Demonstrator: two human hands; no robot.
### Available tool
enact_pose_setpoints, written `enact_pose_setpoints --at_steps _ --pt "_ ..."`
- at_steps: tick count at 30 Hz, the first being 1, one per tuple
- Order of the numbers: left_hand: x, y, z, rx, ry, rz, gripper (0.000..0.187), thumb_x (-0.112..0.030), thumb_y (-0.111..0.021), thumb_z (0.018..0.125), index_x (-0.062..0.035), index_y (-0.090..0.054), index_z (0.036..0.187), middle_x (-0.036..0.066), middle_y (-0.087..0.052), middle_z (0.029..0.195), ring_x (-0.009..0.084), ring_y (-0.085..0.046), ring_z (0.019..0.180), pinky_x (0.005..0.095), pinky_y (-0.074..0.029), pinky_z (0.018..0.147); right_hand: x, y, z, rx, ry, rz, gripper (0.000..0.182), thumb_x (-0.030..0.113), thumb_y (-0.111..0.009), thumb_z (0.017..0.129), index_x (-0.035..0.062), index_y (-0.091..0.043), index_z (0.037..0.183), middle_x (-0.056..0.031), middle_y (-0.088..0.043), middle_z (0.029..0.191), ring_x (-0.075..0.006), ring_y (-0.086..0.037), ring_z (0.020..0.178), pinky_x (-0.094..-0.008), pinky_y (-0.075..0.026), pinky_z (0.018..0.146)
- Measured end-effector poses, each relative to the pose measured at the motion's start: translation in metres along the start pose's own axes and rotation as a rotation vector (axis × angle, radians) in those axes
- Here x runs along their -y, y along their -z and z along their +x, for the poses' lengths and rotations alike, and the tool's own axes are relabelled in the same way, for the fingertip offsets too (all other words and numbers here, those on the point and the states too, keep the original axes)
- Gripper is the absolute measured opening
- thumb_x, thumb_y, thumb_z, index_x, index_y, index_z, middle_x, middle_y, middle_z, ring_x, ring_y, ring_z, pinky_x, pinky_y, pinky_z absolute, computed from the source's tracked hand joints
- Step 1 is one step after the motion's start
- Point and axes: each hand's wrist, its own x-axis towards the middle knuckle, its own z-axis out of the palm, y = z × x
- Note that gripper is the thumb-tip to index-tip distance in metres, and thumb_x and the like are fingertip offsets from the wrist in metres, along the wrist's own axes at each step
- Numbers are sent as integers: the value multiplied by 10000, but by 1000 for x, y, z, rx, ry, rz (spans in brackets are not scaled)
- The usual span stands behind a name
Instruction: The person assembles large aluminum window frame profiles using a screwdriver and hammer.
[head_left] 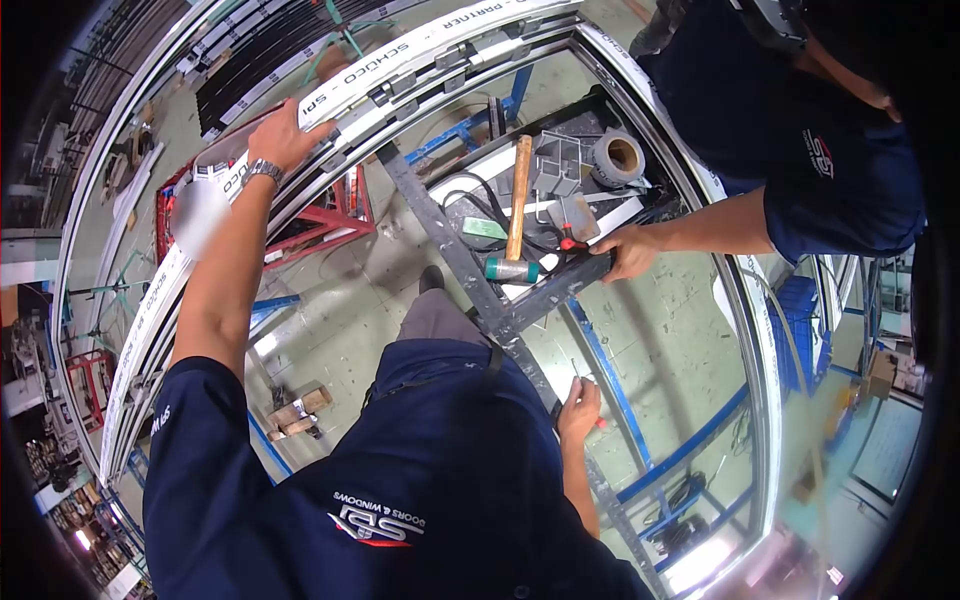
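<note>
My left hand (285, 140) grips the far side of a large white and black window frame (375, 68), its thumb stretched along the profile. Black lettering runs along the frame's white film. Low at my right side, my right hand (579, 408) is closed on a thin tool with a red end (601, 424); a slim metal tip shows above the fingers, and the rest is hidden in the hand. It is close to the dark bar of the work stand (545, 375) that crosses beneath the frame.
A tray (560, 277) within the frame carries a mallet (519, 195), a tape roll (620, 158) and cables. A co-worker's hand (630, 250) is at its edge. Wood blocks (298, 412) lie on the floor; a red metal crate (335, 215) stands beyond the frame.
</note>
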Motion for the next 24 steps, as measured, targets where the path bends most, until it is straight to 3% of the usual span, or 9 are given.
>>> enact_pose_setpoints --at_steps 9,24 --pt "2 -4 2 -18 6 33 832 -743 -610 818 -44 -590 1270 239 -699 1141 414 -676 1037 505 -516 876 -3 -2 1 9 -26 39 224 214 -594 1010 5 -675 1021 -187 -622 877 -352 -608 774 -479 -455 728" --pt "-3 1 -1 -7 28 36 851 -748 -602 817 -61 -576 1320 233 -687 1198 398 -667 1081 495 -513 901 -1 -2 2 -10 -46 60 251 227 -609 999 -8 -688 1042 -183 -619 872 -333 -603 768 -461 -460 735"
